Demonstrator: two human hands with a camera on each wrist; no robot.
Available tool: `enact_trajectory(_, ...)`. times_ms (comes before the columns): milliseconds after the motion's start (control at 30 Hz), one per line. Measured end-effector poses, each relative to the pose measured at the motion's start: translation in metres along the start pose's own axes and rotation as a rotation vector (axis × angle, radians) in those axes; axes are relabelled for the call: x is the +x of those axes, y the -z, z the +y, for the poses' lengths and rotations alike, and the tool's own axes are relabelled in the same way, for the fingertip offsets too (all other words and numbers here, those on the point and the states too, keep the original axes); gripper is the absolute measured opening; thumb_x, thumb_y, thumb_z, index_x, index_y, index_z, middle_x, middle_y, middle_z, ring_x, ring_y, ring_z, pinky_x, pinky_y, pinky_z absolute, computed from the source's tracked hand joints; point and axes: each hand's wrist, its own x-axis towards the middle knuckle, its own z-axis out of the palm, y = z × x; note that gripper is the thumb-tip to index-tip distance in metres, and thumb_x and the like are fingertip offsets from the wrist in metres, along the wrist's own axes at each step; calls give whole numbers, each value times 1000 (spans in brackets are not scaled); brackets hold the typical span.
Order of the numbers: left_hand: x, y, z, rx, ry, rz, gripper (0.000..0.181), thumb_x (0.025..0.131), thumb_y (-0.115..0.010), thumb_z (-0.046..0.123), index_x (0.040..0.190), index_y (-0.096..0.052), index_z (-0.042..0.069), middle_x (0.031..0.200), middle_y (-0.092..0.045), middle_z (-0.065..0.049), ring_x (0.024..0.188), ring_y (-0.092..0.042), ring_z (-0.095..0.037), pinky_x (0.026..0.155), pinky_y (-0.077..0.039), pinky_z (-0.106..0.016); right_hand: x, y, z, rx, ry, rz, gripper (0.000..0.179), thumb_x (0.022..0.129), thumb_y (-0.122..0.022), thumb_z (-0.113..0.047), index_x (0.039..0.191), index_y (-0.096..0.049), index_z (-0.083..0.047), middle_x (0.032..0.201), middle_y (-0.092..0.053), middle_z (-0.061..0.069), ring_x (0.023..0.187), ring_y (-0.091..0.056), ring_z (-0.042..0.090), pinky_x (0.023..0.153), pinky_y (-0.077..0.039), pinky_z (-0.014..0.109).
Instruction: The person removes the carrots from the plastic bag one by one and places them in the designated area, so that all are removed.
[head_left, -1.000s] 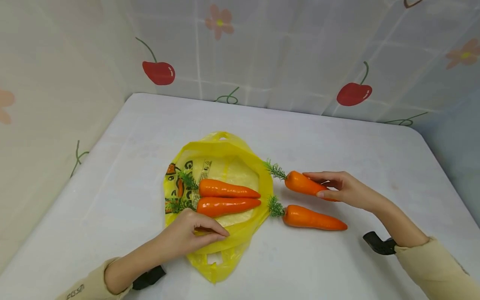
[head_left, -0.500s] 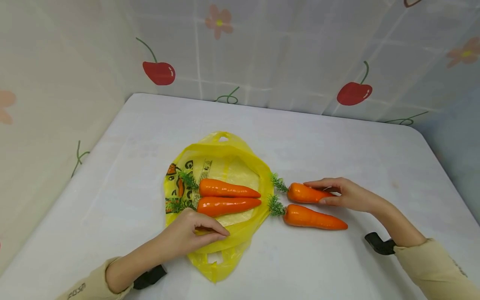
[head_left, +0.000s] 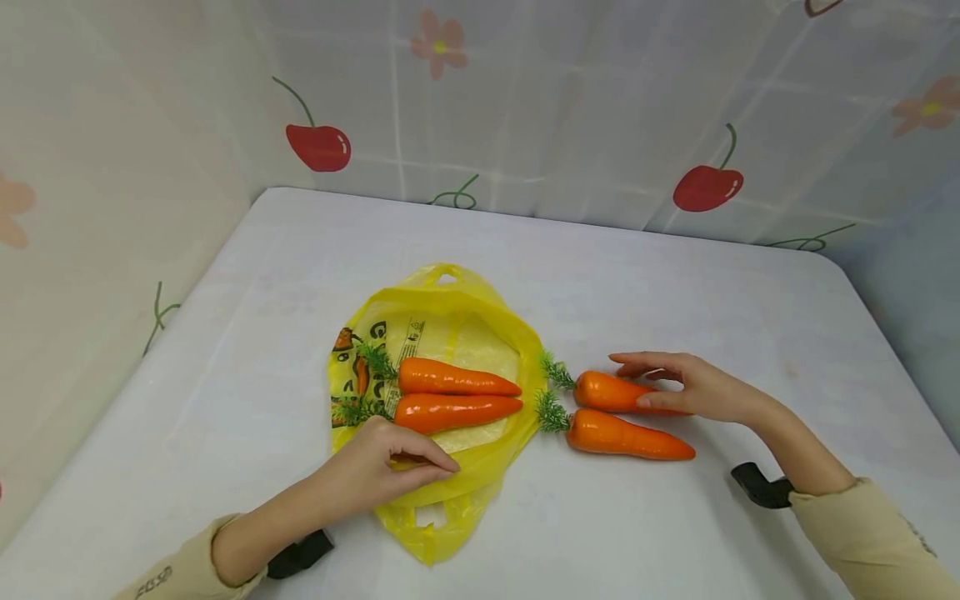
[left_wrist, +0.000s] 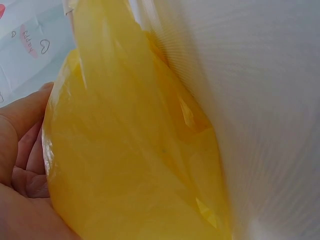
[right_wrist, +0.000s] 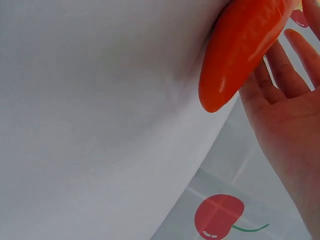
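The yellow plastic bag (head_left: 472, 298) lies with its mouth spread. My left hand (head_left: 371, 462) pinches its near edge between thumb and fingers; in the left wrist view the bag (left_wrist: 115, 135) covers most of the scene. Two orange carrots, one farther (head_left: 450, 377) and one nearer (head_left: 442, 413), lie side by side in the bag, leafy ends left. Right of it two more carrots rest on the table, a far one (head_left: 600, 390) and a near one (head_left: 618, 435). My right hand (head_left: 705, 387) hovers around the far one, fingers loosely extended, thumb by its side.
All this lies on a white table (head_left: 585, 517) with a patterned curtain (head_left: 570, 108) behind it. Black wrist mounts show below the left (head_left: 300, 554) and right (head_left: 757, 487) wrists. Bag handles stick out at the far and near sides.
The right hand has brought the far carrot down and toward the near one, laid it alongside, and loosened its fingers. The left hand and bag have stayed in place.
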Motion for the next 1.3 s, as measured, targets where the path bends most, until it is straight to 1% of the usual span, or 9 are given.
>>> enact_trajectory(100, 0, 0, 0, 3, 0, -1, 10, 85, -69, 6, 93, -74, 7, 89, -70, 6, 82, -65, -6, 68, -54, -25, 1, 2, -5, -7, 3, 15, 54, 89, -66, -16, 137, -45, -2, 123, -57, 11, 110, -52, 32, 92, -38, 59)
enact_trajectory(233, 0, 0, 0, 2, 0, -4, 10, 85, -69, 7, 93, -74, 7, 89, -70, 6, 82, -65, -6, 68, -54, -25, 5, 6, -16, -66, 9, 90, 50, 90, -64, -14, 136, -47, -3, 119, -60, 11, 107, -54, 31, 90, -42, 55)
enact_trajectory(467, 0, 0, 0, 3, -4, -2, 10, 85, -69, 6, 93, -74, 7, 89, -70, 6, 82, -65, -6, 67, -54, -25, 19, 10, -45, -126, 70, 265, 44, 91, -62, -7, 134, -50, -8, 111, -63, 8, 99, -58, 19, 85, -47, 21)
enact_trajectory(567, 1, 0, 0, -2, 1, -2, 10, 85, -69, 6, 93, -74, 7, 89, -70, 6, 81, -65, -6, 67, -54, -25, 28, 8, -64, -124, 95, 312, 44, 91, -63, -7, 133, -52, -10, 110, -64, 5, 97, -59, 16, 82, -46, 17)
enact_trajectory(700, 0, 0, 1, -7, 8, 1, 10, 85, -69, 6, 93, -74, 7, 89, -70, 6, 81, -65, -6, 67, -54, -26, 40, 2, -98, -71, 111, 375, 41, 92, -62, -9, 132, -54, -13, 108, -65, 0, 97, -60, 14, 80, -48, 18)
enact_trajectory(833, 0, 0, 1, -7, 5, 0, 10, 86, -68, 7, 93, -74, 7, 89, -70, 6, 81, -65, -7, 68, -54, -26, 53, -5, -138, 81, 166, 430, 36, 92, -61, -7, 128, -57, -11, 107, -65, 0, 99, -60, 14, 84, -49, 25)
enact_trajectory(933, 0, 0, 1, -5, 2, -2, 10, 86, -68, 8, 94, -74, 7, 89, -70, 6, 82, -65, -7, 68, -54, -26, 64, -14, -166, 134, 214, 421, 35, 92, -61, -9, 127, -57, -11, 110, -64, -1, 103, -58, 13, 91, -46, 31)
enact_trajectory(1033, 0, 1, 1, -5, 1, -3, 11, 86, -68, 10, 94, -74, 7, 90, -70, 6, 82, -65, -7, 69, -54, -26, 81, -27, -180, 82, 239, 378, 38, 91, -63, -13, 129, -57, -11, 117, -61, -1, 108, -55, 13, 97, -41, 37)
enact_trajectory(1300, 0, 0, 2, 14, -18, 1, 10, 85, -69, 7, 93, -75, 7, 89, -70, 6, 81, -65, -6, 68, -54, -25, 129, -73, -162, -123, 112, 112, 54, 89, -67, -20, 138, -47, -10, 134, -50, 3, 117, -49, 22, 95, -42, 37)
